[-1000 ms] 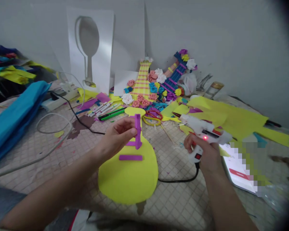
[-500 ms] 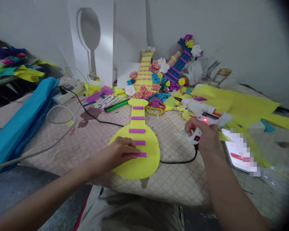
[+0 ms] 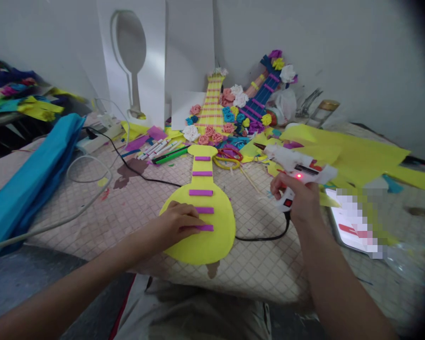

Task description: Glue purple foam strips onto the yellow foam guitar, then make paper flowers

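A yellow guitar-shaped cutout (image 3: 216, 245) lies flat on the table, its neck pointing away from me. Several purple strips cross its neck and body. My left hand (image 3: 180, 222) rests on the body, its fingers closed on the left end of the lowest purple strip (image 3: 207, 228); the fingers hide that end. To the right of the cutout, my right hand (image 3: 302, 198) grips the handle of a white glue gun (image 3: 286, 158) above the table. Its dark nozzle points to the upper left, and a red light glows on its side.
Behind the cutout are scissors (image 3: 228, 163), a green cutter (image 3: 172, 155) and white markers (image 3: 156, 148). Decorated paper guitars (image 3: 212, 104) lean at the wall. A phone (image 3: 354, 231) lies right, blue paper (image 3: 38, 174) left. A black cord (image 3: 265, 239) runs to the glue gun.
The lowest purple strip sits very slightly further left under my left fingers. Both hands otherwise stay nearly in place; the whole view has shifted a little.
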`<move>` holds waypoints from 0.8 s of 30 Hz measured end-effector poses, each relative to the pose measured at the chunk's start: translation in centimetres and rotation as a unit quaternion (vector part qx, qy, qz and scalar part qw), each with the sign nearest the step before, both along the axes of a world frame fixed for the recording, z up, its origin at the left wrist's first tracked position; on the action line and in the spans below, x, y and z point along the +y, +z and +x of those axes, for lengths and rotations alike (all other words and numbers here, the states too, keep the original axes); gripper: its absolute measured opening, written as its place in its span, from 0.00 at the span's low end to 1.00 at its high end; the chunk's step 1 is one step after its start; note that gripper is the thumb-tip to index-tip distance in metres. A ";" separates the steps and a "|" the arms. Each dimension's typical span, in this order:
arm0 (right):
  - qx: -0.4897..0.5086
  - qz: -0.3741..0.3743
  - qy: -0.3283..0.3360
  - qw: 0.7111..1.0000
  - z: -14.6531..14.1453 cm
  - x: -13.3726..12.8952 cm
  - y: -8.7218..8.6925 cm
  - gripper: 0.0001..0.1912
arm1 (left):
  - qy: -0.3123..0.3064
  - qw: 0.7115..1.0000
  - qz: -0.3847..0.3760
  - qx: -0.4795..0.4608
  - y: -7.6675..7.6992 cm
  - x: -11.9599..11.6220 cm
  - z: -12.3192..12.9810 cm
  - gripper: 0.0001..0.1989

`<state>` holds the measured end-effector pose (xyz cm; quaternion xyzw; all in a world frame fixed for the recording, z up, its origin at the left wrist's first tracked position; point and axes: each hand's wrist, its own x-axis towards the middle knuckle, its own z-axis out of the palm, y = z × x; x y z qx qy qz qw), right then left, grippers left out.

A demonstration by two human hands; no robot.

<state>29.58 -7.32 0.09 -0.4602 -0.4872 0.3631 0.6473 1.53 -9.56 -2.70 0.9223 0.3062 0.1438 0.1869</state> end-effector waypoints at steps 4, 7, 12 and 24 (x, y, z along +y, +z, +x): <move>-0.004 -0.008 -0.002 1.000 -0.1 -0.1 0.2 0.13 | 0.001 1.000 0.019 0.004 -0.3 0.1 -0.1 0.13; -0.005 -0.005 0.001 1.000 -0.1 -0.1 0.2 0.13 | -0.010 0.999 0.030 0.018 -0.5 0.2 0.0 0.14; -0.006 -0.008 0.003 1.000 0.0 -0.1 0.0 0.14 | 0.004 0.999 0.036 0.011 -0.5 0.1 0.1 0.14; -0.011 -0.002 -0.002 1.000 -0.1 -0.2 0.2 0.14 | -0.006 0.999 0.047 0.007 -1.0 0.3 0.0 0.13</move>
